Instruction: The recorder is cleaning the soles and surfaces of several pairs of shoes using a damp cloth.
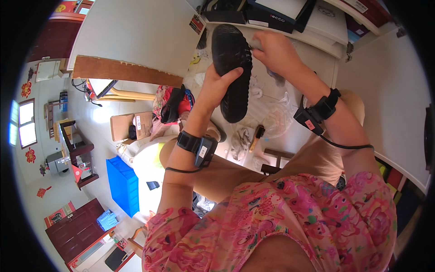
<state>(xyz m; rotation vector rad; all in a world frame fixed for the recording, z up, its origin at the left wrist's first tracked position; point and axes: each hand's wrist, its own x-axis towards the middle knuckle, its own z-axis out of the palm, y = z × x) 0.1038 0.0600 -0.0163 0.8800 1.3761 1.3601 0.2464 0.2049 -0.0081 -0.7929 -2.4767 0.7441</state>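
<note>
My left hand (219, 85) grips a black shoe (234, 44) around its middle, thumb across the ridged sole, which faces up at me. Close by the shoe's right edge is my right hand (277, 51), its fingers curled around what looks like a greyish cloth (278, 80); part of this hangs below the palm. The shoe's upper is hidden beneath the sole. On the floor below lie a wooden-handled brush (257, 137) with dark bristles, a crumpled grey cloth (240, 144) and a clear plastic bag (280, 117).
Shoe boxes (272, 20) fill a cabinet shelf ahead. Cabinet doors stand at left (136, 37) and right (384, 95). A small dark stool (278, 154) is between my legs. Leftward are an open cardboard box (127, 125), a pile of clothes and bags (173, 105) and a blue plastic crate (122, 185).
</note>
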